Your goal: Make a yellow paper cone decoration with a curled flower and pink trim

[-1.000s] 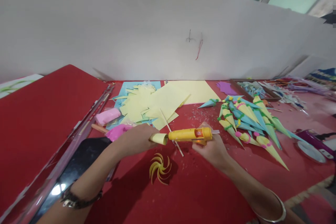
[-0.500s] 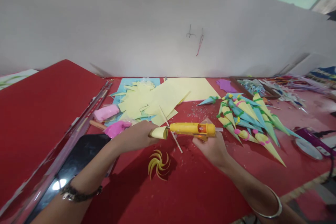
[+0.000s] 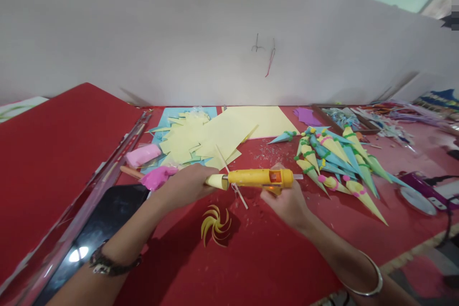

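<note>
My left hand (image 3: 188,184) is closed on a pale yellow paper cone (image 3: 216,181), its open mouth turned to the right. In my right hand (image 3: 287,203) is a yellow glue gun (image 3: 256,178), with a clear glue stick (image 3: 298,177) sticking out of its back end. The gun's nozzle is at the mouth of the cone, apparently just inside it; the exact contact is too small to tell. Below them on the red table (image 3: 258,263) lies a curled yellow paper swirl (image 3: 215,225). A thin wooden stick (image 3: 242,197) passes beneath the gun.
Yellow paper pieces (image 3: 186,138) lie at the back, beside pink clay packs (image 3: 143,155). A black phone (image 3: 107,220) lies left. Decorated paper cones (image 3: 337,153) are heaped right, near a purple power strip (image 3: 426,191) and a tray (image 3: 344,117).
The glue gun's nozzle has moved slightly left, closer into the cone's mouth. The whole view has shifted a little; both hands keep their holds.
</note>
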{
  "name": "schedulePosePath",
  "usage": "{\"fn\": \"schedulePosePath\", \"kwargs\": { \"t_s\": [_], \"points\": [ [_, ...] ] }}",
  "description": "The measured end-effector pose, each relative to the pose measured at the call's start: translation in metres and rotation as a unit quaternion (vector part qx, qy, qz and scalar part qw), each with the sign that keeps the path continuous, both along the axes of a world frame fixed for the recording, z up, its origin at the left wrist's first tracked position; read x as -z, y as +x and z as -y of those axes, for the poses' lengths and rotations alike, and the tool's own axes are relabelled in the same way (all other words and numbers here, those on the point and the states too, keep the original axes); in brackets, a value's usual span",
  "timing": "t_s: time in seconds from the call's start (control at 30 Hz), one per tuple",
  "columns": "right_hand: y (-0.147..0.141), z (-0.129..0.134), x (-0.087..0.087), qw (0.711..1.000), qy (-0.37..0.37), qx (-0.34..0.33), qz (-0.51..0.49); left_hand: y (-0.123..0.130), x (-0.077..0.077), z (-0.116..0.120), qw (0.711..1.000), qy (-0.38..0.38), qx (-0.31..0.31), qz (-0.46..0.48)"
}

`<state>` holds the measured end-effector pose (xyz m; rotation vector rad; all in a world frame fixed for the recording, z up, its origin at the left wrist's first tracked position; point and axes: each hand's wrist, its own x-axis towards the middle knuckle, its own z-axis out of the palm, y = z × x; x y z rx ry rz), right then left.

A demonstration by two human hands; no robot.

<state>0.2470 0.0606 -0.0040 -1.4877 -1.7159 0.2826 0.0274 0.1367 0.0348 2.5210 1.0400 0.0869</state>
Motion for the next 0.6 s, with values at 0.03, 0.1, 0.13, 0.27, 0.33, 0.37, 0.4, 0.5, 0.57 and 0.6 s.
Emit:
{"fn": "schedulePosePath", "kwargs": {
  "t_s": [0.03,0.1,0.13,0.27,0.33,0.37,0.4,0.5,0.57,0.6],
  "points": [
    [0.0002,0.0002,0.0001,1.0,-0.005,-0.01,-0.001,-0.0001,0.0005,-0.0002,1.0,0.001,-0.001,-0.007],
    [0.0008,0.0001,0.001,1.0,-0.006,-0.027,0.004,0.0,0.0008,-0.001,1.0,0.007,-0.006,-0.023],
    [0.0012,0.0,0.0018,0.999,-0.003,-0.036,0.009,0.0003,0.0005,-0.0015,0.999,0.011,-0.009,-0.029],
    [0.0025,-0.0007,0.0044,0.998,0.002,-0.063,0.019,0.0018,-0.0022,-0.0027,0.999,0.015,-0.009,-0.039],
    [0.0026,-0.0009,0.0049,0.997,0.0,-0.072,0.02,0.0018,-0.0029,-0.0025,0.999,0.013,-0.008,-0.04],
    [0.0026,-0.001,0.0051,0.997,0.0,-0.074,0.021,0.0016,-0.0028,-0.0022,0.999,0.011,-0.008,-0.04],
    [0.0024,-0.0011,0.0051,0.997,0.002,-0.074,0.023,0.0013,-0.0024,-0.0019,0.999,0.009,-0.008,-0.04],
    [0.002,-0.0016,0.0051,0.998,0.009,-0.063,0.03,0.0001,-0.0004,-0.0015,0.999,0.009,-0.014,-0.039],
    [0.0019,-0.0021,0.0054,0.998,0.007,-0.051,0.036,-0.0003,0.0008,-0.0017,0.999,0.01,-0.017,-0.035],
    [0.0021,-0.0023,0.0057,0.998,0.002,-0.043,0.039,-0.0003,0.0011,-0.0019,0.999,0.01,-0.018,-0.032]
  ]
}}
